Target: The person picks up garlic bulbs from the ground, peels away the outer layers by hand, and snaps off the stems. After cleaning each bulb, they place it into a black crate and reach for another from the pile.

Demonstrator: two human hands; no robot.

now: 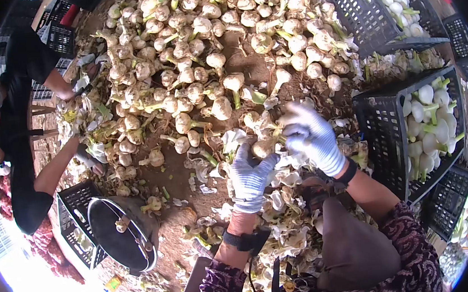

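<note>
My left hand (250, 179), in a white striped glove, is closed around a garlic bulb (262, 148) in front of me, thumb and fingers curled at its near side. Just right of the bulb is my right hand (313, 141), gloved the same way, its fingertips smeared by motion. Loose papery garlic skins (276, 201) lie under and around both hands. Beyond them spreads a big pile of untrimmed garlic bulbs (181, 66) with dirty skins and short stems.
A black crate (382, 137) of peeled white bulbs stands to my right, with another filled crate (356, 13) behind it. At lower left, a black bucket (116, 236) stands by a crate (74, 209). Two co-workers' arms (58, 163) reach in from the left.
</note>
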